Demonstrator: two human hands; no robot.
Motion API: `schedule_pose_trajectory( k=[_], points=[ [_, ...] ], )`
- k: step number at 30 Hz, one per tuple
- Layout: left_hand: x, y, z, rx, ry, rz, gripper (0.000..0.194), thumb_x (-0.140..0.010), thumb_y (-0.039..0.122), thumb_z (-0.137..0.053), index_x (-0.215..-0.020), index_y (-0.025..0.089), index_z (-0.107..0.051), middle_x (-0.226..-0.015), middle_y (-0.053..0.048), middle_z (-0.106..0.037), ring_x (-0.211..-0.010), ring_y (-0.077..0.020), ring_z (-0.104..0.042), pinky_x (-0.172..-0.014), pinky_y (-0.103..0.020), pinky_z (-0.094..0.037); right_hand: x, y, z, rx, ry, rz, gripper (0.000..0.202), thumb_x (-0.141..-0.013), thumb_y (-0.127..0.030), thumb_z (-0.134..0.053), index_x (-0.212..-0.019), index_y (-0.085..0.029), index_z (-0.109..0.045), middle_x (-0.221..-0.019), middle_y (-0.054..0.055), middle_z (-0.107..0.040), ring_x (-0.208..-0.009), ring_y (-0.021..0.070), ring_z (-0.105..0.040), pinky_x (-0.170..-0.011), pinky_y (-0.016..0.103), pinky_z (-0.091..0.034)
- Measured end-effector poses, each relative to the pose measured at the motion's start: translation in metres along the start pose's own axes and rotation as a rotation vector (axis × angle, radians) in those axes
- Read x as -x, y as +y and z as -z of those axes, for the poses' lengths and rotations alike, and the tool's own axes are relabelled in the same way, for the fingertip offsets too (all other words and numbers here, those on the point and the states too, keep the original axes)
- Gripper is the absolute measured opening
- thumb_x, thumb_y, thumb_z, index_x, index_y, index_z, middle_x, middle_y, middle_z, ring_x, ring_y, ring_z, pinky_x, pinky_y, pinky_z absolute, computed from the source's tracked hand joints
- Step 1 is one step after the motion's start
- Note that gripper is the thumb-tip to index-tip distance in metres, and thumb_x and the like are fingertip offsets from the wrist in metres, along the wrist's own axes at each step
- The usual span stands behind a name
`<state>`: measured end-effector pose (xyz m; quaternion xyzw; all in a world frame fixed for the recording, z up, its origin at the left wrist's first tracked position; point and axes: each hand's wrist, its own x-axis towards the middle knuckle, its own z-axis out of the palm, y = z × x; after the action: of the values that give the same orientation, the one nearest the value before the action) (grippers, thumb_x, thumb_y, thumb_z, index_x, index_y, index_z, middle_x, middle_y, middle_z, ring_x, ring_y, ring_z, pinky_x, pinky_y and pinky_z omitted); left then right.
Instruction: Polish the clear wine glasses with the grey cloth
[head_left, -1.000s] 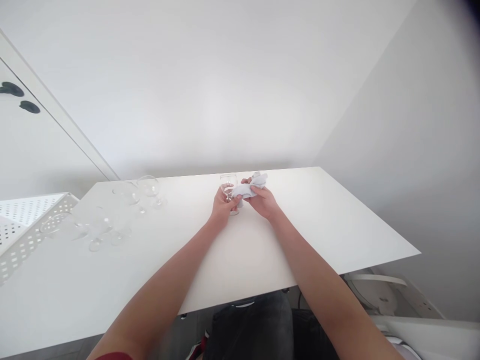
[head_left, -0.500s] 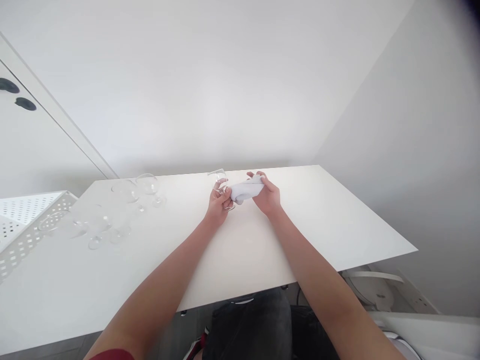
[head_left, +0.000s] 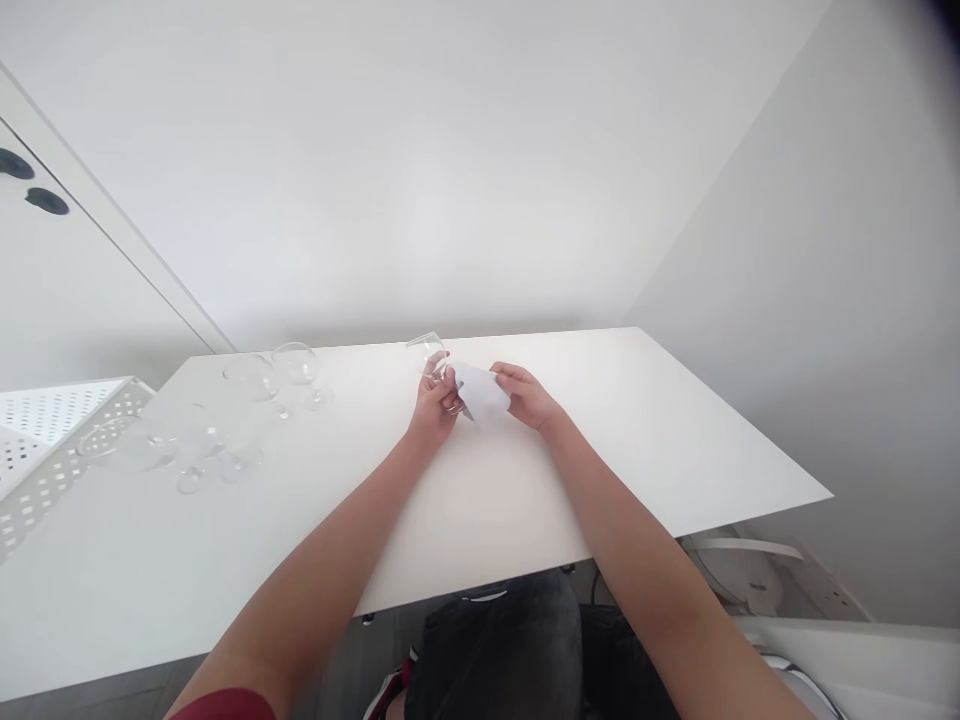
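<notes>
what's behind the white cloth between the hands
Past the white cloth, white tabletop shows, and a tilted glass sticks out at upper left. Anything directly behind the cloth is covered, so cannot be seen.

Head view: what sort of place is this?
Probably a plain indoor room, home or workplace unclear: smooth white walls, a white door-like panel with dark rounded handles, and a broad white table bearing transparent stemmed glasses.
</notes>
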<state>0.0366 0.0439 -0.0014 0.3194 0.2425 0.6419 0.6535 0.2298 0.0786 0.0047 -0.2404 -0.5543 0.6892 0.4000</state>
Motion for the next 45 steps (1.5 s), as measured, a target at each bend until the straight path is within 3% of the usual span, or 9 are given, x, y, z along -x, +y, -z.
schedule_pose_trajectory(
  k=[5, 9, 12, 16, 20, 24, 29, 34, 45],
  points=[
    [0.003, -0.007, -0.007, -0.155, -0.083, 0.018, 0.056, -0.074, 0.039, -0.089, -0.116, 0.026, -0.055, -0.052, 0.012, -0.042, -0.042, -0.0050, -0.035, -0.045, -0.020, -0.032, 0.001, -0.001, -0.002, -0.101, -0.084, -0.042, 0.074, -0.065, -0.088, -0.070, -0.091, -0.019, -0.070, -0.079, 0.006, -0.069, -0.070, 0.0208, -0.063, -0.064, 0.032, -0.051],
    [0.004, -0.009, -0.008, -0.192, -0.084, 0.006, 0.057, -0.071, 0.038, -0.091, -0.115, 0.024, -0.057, -0.053, 0.012, -0.044, -0.043, -0.0049, -0.038, -0.045, -0.020, -0.034, 0.001, 0.002, 0.001, -0.007, -0.178, -0.090, 0.045, -0.064, -0.054, -0.091, -0.077, -0.018, -0.066, -0.070, 0.003, -0.067, -0.067, 0.0205, -0.063, -0.069, 0.035, -0.051],
    [0.002, -0.007, -0.006, -0.113, -0.045, -0.001, 0.054, -0.073, 0.034, -0.089, -0.115, 0.025, -0.056, -0.063, 0.010, -0.054, -0.044, -0.0027, -0.035, -0.047, -0.020, -0.036, 0.001, 0.004, 0.007, -0.114, 0.075, 0.035, 0.034, -0.065, -0.034, -0.088, -0.067, -0.020, -0.057, -0.069, -0.001, -0.062, -0.060, 0.0146, -0.055, -0.058, 0.028, -0.045],
    [0.001, -0.004, -0.003, -0.115, -0.030, 0.073, 0.050, -0.075, 0.032, -0.087, -0.115, 0.025, -0.057, -0.081, 0.004, -0.062, -0.046, -0.0007, -0.028, -0.047, -0.019, -0.036, 0.001, -0.001, 0.019, -0.265, 0.425, 0.196, 0.024, -0.073, -0.038, -0.075, -0.075, -0.024, -0.056, -0.069, -0.003, -0.056, -0.061, 0.0154, -0.054, -0.058, 0.029, -0.047],
    [0.003, -0.003, -0.005, -0.114, -0.044, 0.073, 0.042, -0.080, 0.037, -0.082, -0.114, 0.025, -0.060, -0.084, 0.004, -0.059, -0.048, -0.0018, -0.031, -0.049, -0.020, -0.040, -0.004, 0.000, 0.027, -0.222, 0.636, 0.217, 0.026, -0.079, -0.045, -0.071, -0.090, -0.024, -0.062, -0.077, -0.002, -0.061, -0.065, 0.0171, -0.057, -0.058, 0.031, -0.048],
    [0.005, -0.002, -0.009, -0.095, -0.102, 0.087, 0.037, -0.085, 0.043, -0.077, -0.114, 0.024, -0.065, -0.087, 0.001, -0.058, -0.052, -0.0038, -0.037, -0.050, -0.022, -0.043, -0.010, 0.010, 0.027, -0.129, 0.780, 0.237, 0.033, -0.072, -0.038, -0.082, -0.075, -0.024, -0.053, -0.070, -0.004, -0.055, -0.063, 0.0138, -0.052, -0.056, 0.027, -0.046],
    [0.005, -0.007, -0.008, -0.178, -0.132, 0.121, 0.043, -0.085, 0.048, -0.076, -0.117, 0.020, -0.071, -0.100, -0.005, -0.060, -0.056, -0.0044, -0.045, -0.053, -0.025, -0.048, -0.010, 0.005, 0.017, -0.238, 0.579, 0.217, 0.029, -0.078, -0.041, -0.080, -0.077, -0.023, -0.057, -0.073, -0.002, -0.057, -0.065, 0.0149, -0.055, -0.059, 0.029, -0.049],
    [0.003, -0.016, -0.005, -0.300, -0.174, 0.151, 0.051, -0.086, 0.064, -0.070, -0.088, 0.013, -0.071, -0.078, -0.004, -0.061, -0.053, -0.0068, -0.047, -0.057, -0.028, -0.050, -0.004, -0.007, 0.006, -0.207, 0.303, 0.068, 0.029, -0.080, -0.048, -0.075, -0.089, -0.021, -0.067, -0.077, 0.004, -0.068, -0.076, 0.0251, -0.066, -0.066, 0.039, -0.054],
    [0.007, -0.024, -0.006, -0.494, -0.344, 0.224, 0.058, -0.085, 0.070, -0.066, -0.074, 0.013, -0.062, -0.065, -0.003, -0.061, -0.052, -0.0090, -0.050, -0.057, -0.027, -0.047, 0.001, 0.000, 0.003, -0.103, 0.079, 0.125, 0.046, -0.080, -0.050, -0.080, -0.111, -0.027, -0.056, -0.087, 0.001, -0.069, -0.065, 0.0173, -0.063, -0.057, 0.030, -0.054]
  ],
)
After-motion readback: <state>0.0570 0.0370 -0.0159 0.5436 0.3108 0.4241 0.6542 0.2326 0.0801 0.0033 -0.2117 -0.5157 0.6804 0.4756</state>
